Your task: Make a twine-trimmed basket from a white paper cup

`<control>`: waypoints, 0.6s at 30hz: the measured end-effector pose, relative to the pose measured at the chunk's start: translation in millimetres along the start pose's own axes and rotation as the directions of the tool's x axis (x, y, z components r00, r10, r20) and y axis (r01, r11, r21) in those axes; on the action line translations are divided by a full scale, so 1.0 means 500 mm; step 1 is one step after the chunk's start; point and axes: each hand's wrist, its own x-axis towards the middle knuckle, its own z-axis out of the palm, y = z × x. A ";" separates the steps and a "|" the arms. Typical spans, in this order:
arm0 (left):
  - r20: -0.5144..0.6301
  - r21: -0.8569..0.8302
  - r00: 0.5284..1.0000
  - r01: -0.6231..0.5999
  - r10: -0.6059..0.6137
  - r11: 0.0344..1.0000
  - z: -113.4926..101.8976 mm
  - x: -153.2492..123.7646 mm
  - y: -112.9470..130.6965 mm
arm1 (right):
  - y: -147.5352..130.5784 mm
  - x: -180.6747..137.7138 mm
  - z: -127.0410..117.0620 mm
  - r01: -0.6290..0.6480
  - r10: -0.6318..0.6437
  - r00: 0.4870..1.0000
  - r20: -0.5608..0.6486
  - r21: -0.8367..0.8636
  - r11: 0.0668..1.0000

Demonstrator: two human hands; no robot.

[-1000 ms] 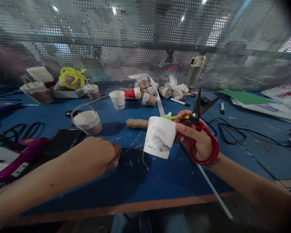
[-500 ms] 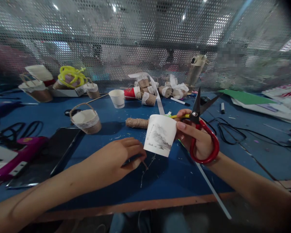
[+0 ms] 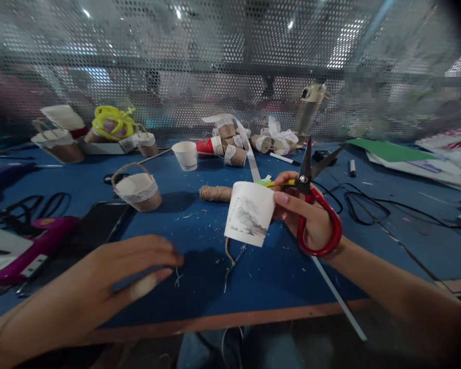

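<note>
My right hand (image 3: 303,218) grips a white paper cup (image 3: 250,212) printed with a grey landscape, held tilted above the blue table (image 3: 200,225). The same hand carries red-handled scissors (image 3: 315,205), blades apart and pointing up, plus a yellow-green strip by the thumb. My left hand (image 3: 126,274) hovers low over the near table, motion-blurred, fingers pinched together near thin twine scraps (image 3: 230,256) below the cup. What the fingers pinch, if anything, is too small to make out.
A twine spool (image 3: 215,193) lies behind the cup. A twine-wrapped cup basket (image 3: 137,188), a plain cup (image 3: 187,155), several wrapped cups (image 3: 236,146), black cables (image 3: 369,205), a purple glue gun (image 3: 26,248) and green paper (image 3: 388,152) lie around. Perforated metal mesh (image 3: 230,66) closes the back.
My left hand went right to the twine scraps under the cup, then pulled back left and toward me. The cup and scissors in my right hand barely shifted.
</note>
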 end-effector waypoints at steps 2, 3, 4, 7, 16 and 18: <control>0.126 0.047 0.992 0.009 -0.015 0.999 0.013 0.046 -0.031 | 0.003 0.000 0.000 0.007 -0.007 1.000 0.011 0.013 1.000; 0.142 0.086 0.990 0.010 -0.023 0.996 0.026 0.069 -0.046 | 0.003 0.000 0.000 0.009 -0.010 1.000 0.018 0.028 1.000; 0.158 0.123 0.987 -0.010 -0.009 0.992 0.041 0.088 -0.059 | 0.004 0.000 0.000 0.009 -0.010 1.000 0.023 0.044 0.999; 0.171 0.177 0.985 -0.059 0.028 0.982 0.074 0.114 -0.076 | 0.004 -0.001 0.000 0.007 -0.009 1.000 0.026 0.071 0.997; 0.339 -0.178 0.893 -0.249 0.297 0.952 -0.002 0.030 -0.019 | 0.008 -0.001 -0.001 -0.001 -0.003 0.999 0.054 0.079 0.997; 0.297 -0.108 0.925 -0.214 0.237 0.971 0.006 0.050 -0.026 | 0.010 0.000 0.000 0.008 -0.011 0.999 0.053 0.068 0.998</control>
